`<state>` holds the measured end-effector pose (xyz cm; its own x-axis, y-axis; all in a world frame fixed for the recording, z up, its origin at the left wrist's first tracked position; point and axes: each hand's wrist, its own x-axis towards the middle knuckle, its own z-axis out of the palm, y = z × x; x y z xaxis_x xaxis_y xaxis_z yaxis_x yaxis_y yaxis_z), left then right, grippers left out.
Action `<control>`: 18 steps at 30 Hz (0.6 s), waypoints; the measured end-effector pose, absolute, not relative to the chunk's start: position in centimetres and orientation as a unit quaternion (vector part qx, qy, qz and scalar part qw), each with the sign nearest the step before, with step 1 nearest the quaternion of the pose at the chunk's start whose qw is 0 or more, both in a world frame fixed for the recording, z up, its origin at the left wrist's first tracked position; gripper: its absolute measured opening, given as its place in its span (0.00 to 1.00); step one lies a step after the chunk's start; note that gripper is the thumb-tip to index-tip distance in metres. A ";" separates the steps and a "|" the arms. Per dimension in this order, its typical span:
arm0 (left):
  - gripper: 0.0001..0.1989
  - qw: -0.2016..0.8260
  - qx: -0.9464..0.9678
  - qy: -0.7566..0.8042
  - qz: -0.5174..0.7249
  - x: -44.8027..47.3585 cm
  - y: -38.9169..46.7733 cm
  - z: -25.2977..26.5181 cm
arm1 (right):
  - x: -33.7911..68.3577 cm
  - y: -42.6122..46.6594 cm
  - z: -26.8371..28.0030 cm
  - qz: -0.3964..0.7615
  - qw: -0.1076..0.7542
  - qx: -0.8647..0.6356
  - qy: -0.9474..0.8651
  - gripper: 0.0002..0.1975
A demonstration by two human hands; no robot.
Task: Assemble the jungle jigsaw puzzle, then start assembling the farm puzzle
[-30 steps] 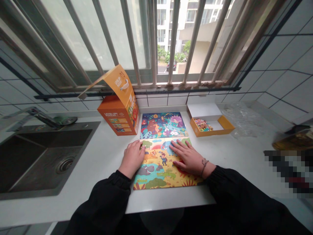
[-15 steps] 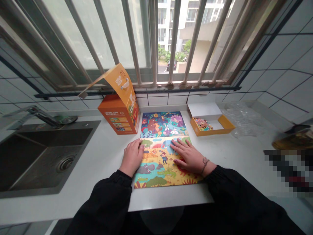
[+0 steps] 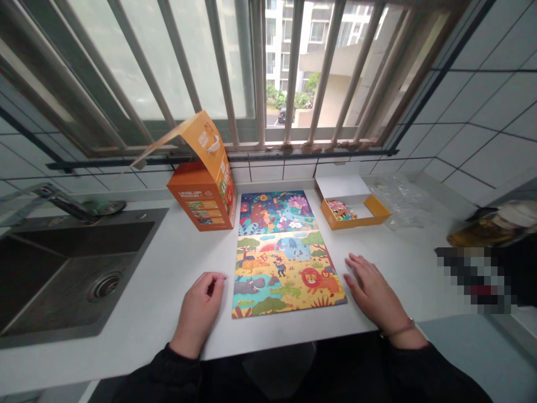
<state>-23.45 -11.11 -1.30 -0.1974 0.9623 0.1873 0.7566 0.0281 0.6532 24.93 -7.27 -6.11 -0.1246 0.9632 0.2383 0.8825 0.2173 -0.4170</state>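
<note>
A colourful animal jigsaw puzzle lies flat on the white counter, and a second, darker puzzle lies just behind it. My left hand rests on the counter left of the near puzzle, its fingers loosely curled and holding nothing. Right of the puzzle, my right hand lies palm down with fingers spread, close to the puzzle's right edge. An open orange puzzle box stands behind and to the left.
A dark sink with a tap fills the left. A shallow orange tray holding loose pieces sits at the back right, beside clear plastic wrap. A jar is at the far right. Window bars rise behind.
Both hands have come off the near puzzle and drawn back toward me, the left to the counter at its left, the right to its right side. The view shifted slightly.
</note>
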 end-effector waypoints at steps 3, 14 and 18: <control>0.15 0.153 0.629 0.689 0.326 -23.1 -10.7 -1.1 | 23.9 -7.6 -6.2 0.074 0.216 -0.631 -0.741 0.27; 0.13 0.216 0.621 0.696 0.290 -20.9 -1.5 0.2 | 16.6 3.3 0.7 0.139 0.162 -0.678 -0.703 0.23; 0.16 0.246 0.566 0.733 0.286 -21.0 3.6 0.4 | 14.5 8.8 1.3 0.151 0.103 -0.715 -0.675 0.17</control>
